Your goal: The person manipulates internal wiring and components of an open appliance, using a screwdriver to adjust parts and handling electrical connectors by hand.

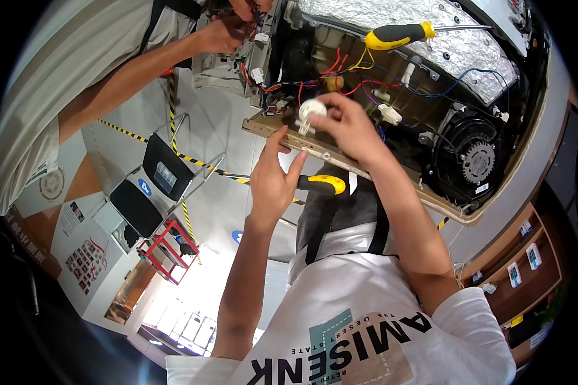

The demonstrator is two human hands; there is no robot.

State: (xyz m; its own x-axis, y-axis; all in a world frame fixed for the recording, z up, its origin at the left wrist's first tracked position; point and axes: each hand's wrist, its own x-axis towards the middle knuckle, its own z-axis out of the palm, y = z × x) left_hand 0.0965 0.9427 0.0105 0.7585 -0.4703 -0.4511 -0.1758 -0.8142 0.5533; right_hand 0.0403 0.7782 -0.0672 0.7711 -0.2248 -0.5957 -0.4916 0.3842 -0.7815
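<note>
My right hand (pixel 347 125) pinches a small round white plastic part (pixel 313 110) with a short stem, just above the near edge of an opened appliance (pixel 392 109). Close beside it, my left hand (pixel 276 179) has its thumb and forefinger up at the appliance's beige rim (pixel 340 158). A black-and-yellow screwdriver (pixel 321 185) is tucked in that hand; its handle sticks out on the right and its shaft on the left. The curled fingers around it are mostly hidden. Coloured wires (pixel 359 83) and white connectors (pixel 390 114) lie inside the appliance beyond my hands.
Another yellow-and-black screwdriver (pixel 398 36) rests on silver foil insulation (pixel 456 48). A black round fan unit (pixel 472 154) sits at the right. At upper left, a co-worker's hands (pixel 228 32) handle wiring. A black chair (pixel 151 186) and red frame (pixel 170 250) stand at left.
</note>
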